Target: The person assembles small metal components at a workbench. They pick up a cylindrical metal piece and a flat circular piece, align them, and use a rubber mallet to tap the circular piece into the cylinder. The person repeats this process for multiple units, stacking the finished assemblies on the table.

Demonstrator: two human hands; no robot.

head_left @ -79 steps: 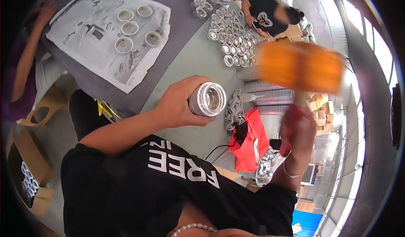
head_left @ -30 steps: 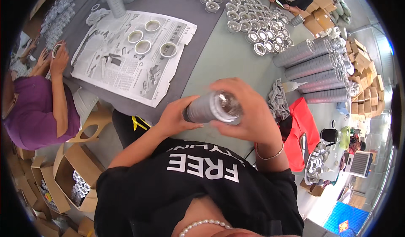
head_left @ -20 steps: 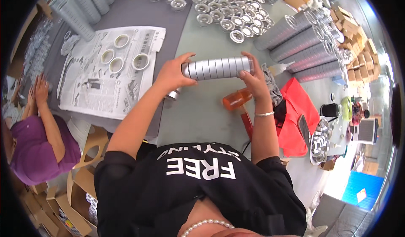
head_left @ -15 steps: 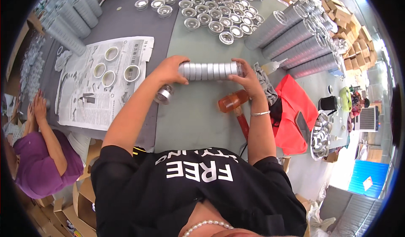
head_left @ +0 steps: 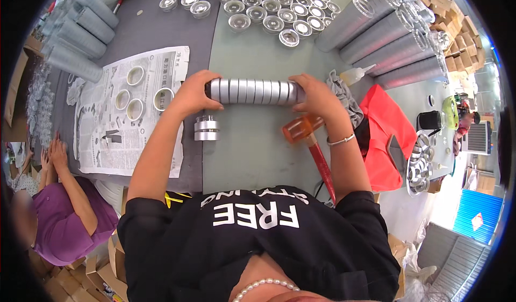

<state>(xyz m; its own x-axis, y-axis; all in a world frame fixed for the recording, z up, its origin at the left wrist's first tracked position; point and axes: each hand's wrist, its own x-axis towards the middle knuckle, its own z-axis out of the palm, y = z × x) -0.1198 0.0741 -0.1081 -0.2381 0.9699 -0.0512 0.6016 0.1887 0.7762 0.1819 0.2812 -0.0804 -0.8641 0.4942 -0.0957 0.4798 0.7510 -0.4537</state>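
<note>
At far left, a co-worker in purple [head_left: 72,221] is sitting beside a spread newspaper [head_left: 150,143] bearing pale rings [head_left: 135,83]. Next, the person's left hand [head_left: 192,94] is gripping one end of a row of silver bands [head_left: 252,91], which is lying sideways over the grey-green bench [head_left: 252,151]; whether it is touching the surface is unclear. A short silver piece [head_left: 207,128] is standing apart just below. The right hand [head_left: 321,98] is closing around the row's other end, while an orange-headed mallet [head_left: 298,129] is lying below it, near a red bag [head_left: 384,135]. The step in hand appears to be holding the bands in line; the next move seemingly calls for keeping even inward pressure, so none are slipping out.
</note>
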